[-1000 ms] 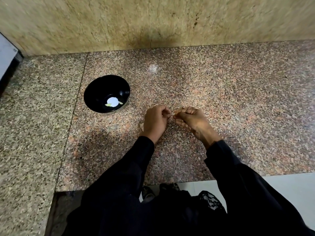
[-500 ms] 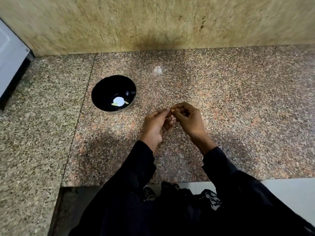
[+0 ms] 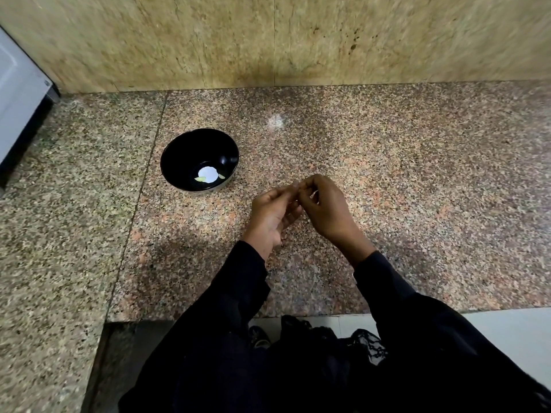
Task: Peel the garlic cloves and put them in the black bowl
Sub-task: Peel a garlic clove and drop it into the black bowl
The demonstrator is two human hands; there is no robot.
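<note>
Hands have lifted and turned: left hand (image 3: 272, 213) and right hand (image 3: 323, 204) pinch a clove (image 3: 296, 186) between fingertips, peeling unfinished; bowl (image 3: 179, 153) waits left of that pinch.

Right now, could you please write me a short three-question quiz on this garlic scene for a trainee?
1. True or false: the black bowl stands on the counter, on the left hand's side.
2. Where do the two hands meet: A) inside the bowl, B) above the counter, C) against the wall?
3. What does the right hand do with its fingertips?

Key: 1 true. 2 B. 3 It pinches something small against the left hand's fingertips; too small to identify.
</note>
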